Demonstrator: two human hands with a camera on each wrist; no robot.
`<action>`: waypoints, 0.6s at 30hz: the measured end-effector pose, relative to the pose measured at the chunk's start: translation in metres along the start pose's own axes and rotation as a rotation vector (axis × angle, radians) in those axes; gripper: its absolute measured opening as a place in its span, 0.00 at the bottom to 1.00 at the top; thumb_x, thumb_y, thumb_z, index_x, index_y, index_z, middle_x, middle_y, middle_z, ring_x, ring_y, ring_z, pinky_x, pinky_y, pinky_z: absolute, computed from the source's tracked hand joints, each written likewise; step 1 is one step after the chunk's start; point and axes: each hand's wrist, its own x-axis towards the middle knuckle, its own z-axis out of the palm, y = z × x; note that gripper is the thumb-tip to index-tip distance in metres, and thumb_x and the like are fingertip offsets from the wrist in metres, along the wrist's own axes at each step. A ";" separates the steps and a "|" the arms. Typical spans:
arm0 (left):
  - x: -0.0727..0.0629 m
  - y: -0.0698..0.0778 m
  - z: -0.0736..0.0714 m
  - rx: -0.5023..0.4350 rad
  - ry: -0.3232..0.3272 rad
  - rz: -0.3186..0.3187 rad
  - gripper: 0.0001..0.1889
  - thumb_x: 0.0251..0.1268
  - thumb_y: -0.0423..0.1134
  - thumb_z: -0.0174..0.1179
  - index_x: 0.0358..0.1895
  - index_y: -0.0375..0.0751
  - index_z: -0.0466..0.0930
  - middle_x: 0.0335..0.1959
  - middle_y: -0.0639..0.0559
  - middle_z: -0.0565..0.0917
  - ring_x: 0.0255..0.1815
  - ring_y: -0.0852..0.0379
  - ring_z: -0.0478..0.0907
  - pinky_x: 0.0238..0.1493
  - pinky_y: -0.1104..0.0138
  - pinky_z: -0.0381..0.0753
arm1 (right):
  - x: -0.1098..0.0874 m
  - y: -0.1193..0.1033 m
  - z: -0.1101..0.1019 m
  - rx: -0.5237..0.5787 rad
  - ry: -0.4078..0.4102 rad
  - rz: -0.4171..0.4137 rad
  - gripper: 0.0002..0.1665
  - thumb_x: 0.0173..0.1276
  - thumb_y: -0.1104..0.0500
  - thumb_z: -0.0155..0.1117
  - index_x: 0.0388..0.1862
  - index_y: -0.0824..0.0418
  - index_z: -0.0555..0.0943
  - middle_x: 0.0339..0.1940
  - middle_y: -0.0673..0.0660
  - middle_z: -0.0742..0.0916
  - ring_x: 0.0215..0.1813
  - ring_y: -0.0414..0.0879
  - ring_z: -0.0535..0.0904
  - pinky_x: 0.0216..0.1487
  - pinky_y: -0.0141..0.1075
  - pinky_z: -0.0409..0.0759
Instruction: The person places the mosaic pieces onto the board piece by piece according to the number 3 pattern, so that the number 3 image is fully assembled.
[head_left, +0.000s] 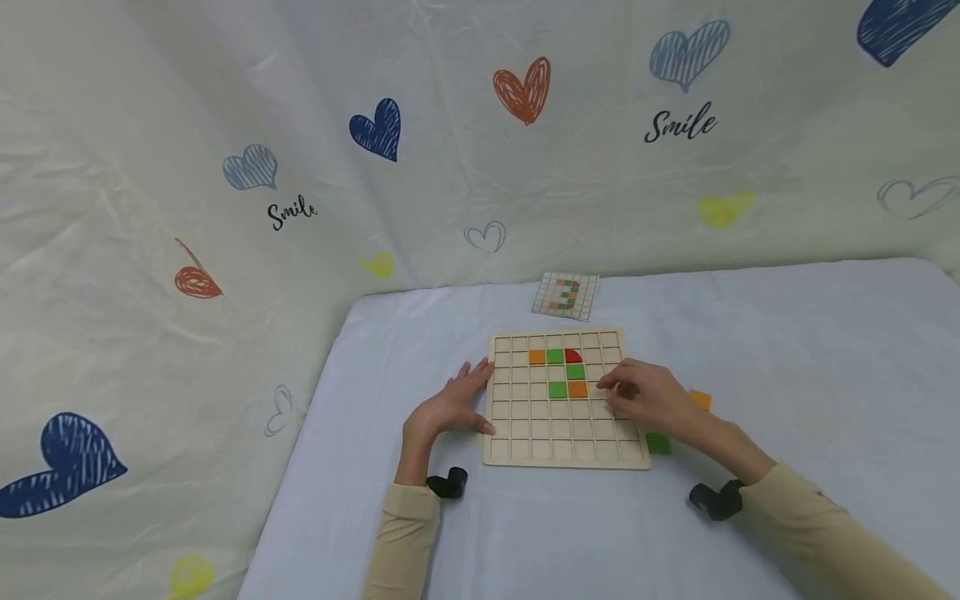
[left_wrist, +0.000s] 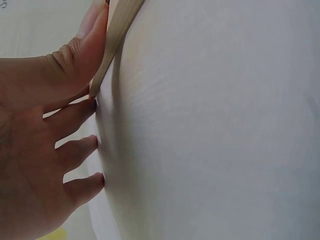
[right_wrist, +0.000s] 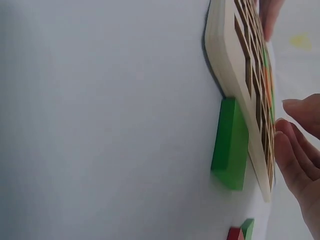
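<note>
We've got the left hand [head_left: 450, 406] flat, fingers spread, bracing the board [head_left: 564, 450] at its left edge. Right hand [head_left: 647, 398] over the board's right side, fingers bunched; can't tell if it pinches anything. Green tile [head_left: 657, 442] just right of board: prob. light, stiff; take by edges.

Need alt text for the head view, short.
Two hands work at a wooden grid board on a white-covered table: the left hand rests flat against its left edge, the right hand reaches over its right side beside orange, green and red tiles. A pattern card lies behind.
</note>
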 end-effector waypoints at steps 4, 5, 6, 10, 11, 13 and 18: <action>-0.001 0.000 0.000 0.003 0.002 -0.012 0.58 0.53 0.36 0.78 0.85 0.46 0.48 0.86 0.54 0.47 0.87 0.47 0.34 0.85 0.47 0.40 | -0.008 0.005 -0.005 0.008 0.002 -0.006 0.10 0.60 0.70 0.73 0.41 0.62 0.89 0.37 0.51 0.87 0.34 0.39 0.78 0.35 0.31 0.81; -0.002 0.000 0.000 0.004 0.004 -0.011 0.58 0.53 0.35 0.78 0.85 0.46 0.48 0.86 0.54 0.47 0.87 0.47 0.34 0.85 0.47 0.40 | -0.010 0.006 -0.007 0.006 -0.001 -0.010 0.10 0.60 0.70 0.72 0.41 0.62 0.89 0.37 0.51 0.87 0.34 0.38 0.78 0.35 0.31 0.81; -0.002 0.000 -0.001 0.001 0.006 -0.011 0.58 0.53 0.35 0.78 0.84 0.46 0.49 0.86 0.53 0.47 0.87 0.46 0.34 0.85 0.47 0.40 | -0.012 0.007 -0.009 0.006 -0.004 -0.013 0.10 0.60 0.70 0.72 0.41 0.62 0.89 0.37 0.51 0.87 0.34 0.38 0.78 0.35 0.31 0.81; -0.002 -0.001 -0.001 -0.006 0.011 0.003 0.58 0.52 0.35 0.79 0.84 0.45 0.49 0.86 0.53 0.48 0.87 0.45 0.35 0.85 0.46 0.40 | -0.020 0.013 -0.015 0.011 -0.028 0.003 0.11 0.60 0.69 0.71 0.42 0.61 0.88 0.38 0.50 0.87 0.35 0.37 0.77 0.36 0.31 0.80; -0.002 -0.001 -0.001 -0.010 0.012 0.007 0.58 0.52 0.35 0.79 0.84 0.45 0.49 0.86 0.52 0.48 0.87 0.45 0.35 0.85 0.46 0.40 | -0.023 0.014 -0.016 0.013 -0.030 0.009 0.11 0.60 0.69 0.71 0.42 0.61 0.88 0.39 0.50 0.88 0.36 0.37 0.77 0.36 0.30 0.80; -0.002 0.000 -0.001 -0.016 0.012 0.013 0.58 0.52 0.35 0.79 0.84 0.45 0.49 0.86 0.52 0.48 0.87 0.45 0.35 0.85 0.46 0.40 | -0.028 0.017 -0.018 0.020 -0.034 0.017 0.12 0.59 0.69 0.72 0.43 0.62 0.88 0.39 0.50 0.88 0.35 0.36 0.76 0.35 0.30 0.79; -0.002 0.001 0.000 -0.023 0.013 0.015 0.59 0.51 0.34 0.79 0.84 0.46 0.49 0.86 0.53 0.48 0.87 0.46 0.35 0.85 0.46 0.40 | -0.041 0.023 -0.020 0.016 -0.037 0.023 0.12 0.58 0.68 0.75 0.42 0.61 0.88 0.36 0.47 0.87 0.33 0.33 0.74 0.32 0.29 0.77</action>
